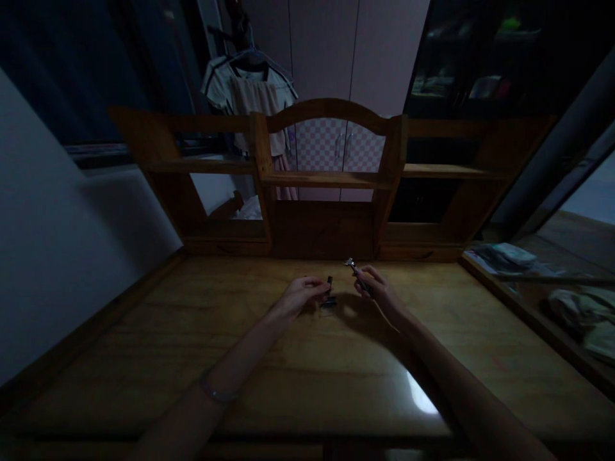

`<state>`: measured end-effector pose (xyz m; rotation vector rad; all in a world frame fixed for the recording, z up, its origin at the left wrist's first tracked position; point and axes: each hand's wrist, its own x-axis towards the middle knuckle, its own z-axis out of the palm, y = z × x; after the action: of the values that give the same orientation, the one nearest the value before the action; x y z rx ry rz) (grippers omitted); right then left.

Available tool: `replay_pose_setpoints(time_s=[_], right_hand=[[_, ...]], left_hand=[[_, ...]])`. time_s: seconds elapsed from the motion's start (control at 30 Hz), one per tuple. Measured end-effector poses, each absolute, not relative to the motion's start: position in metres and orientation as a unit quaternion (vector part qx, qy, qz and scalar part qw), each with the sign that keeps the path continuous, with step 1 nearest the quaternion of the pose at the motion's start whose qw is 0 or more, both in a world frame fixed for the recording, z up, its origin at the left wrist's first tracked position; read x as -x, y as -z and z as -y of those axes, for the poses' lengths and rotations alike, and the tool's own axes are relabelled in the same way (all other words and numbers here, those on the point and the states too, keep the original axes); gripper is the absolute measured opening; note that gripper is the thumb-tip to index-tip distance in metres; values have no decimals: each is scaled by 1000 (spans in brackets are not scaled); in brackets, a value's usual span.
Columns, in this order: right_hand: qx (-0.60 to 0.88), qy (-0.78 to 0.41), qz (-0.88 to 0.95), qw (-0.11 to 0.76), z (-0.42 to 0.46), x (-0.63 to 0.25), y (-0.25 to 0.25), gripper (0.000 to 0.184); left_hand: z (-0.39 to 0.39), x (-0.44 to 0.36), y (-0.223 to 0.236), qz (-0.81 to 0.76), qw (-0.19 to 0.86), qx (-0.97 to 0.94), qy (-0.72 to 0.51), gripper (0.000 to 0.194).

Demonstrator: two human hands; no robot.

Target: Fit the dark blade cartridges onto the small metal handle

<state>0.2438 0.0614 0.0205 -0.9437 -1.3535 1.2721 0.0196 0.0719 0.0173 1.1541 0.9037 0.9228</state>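
Note:
My right hand [377, 288] is closed around the dark handle of an adjustable wrench [351, 263]. Its shiny metal head points up and to the left, above the desk. Facing it, my left hand [303, 292] pinches a small dark piece [329, 281] that stands up between thumb and fingers; its exact kind is too small to make out. Just below those fingertips, another small dark part [328, 301] lies on the wooden desk [230, 358]. A gap separates the wrench from the piece in my left hand.
A wooden shelf unit [327, 180] with low drawers runs along the desk's back edge. Raised wooden rims border the desk on both sides. Beyond the right rim lie a plastic-wrapped bundle [514, 254] and some cloth [583, 317]. Clothes [254, 96] hang behind the shelves.

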Motion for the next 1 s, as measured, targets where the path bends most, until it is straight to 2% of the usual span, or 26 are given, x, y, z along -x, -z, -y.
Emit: replay_pose_setpoints(time_s=[0.1, 0.27, 0.57, 0.8, 1.0], right_hand=[[422, -446, 656, 440, -51, -240, -30, 32], [447, -384, 723, 361, -43, -235, -35, 42], [439, -384, 739, 338, -43, -237, -36, 42], [428, -427, 721, 339, -41, -239, -37, 44], [437, -447, 710, 324, -38, -242, -43, 44]], left_hand=[[-70, -17, -20, -363, 716, -444, -398, 34], [-62, -16, -27, -325, 744, -441, -382, 32], [-62, -16, -19, -279, 763, -458, -361, 30], [-62, -14, -22, -251, 759, -480, -362, 61], [-62, -11, -22, -221, 760, -511, -335, 56]])
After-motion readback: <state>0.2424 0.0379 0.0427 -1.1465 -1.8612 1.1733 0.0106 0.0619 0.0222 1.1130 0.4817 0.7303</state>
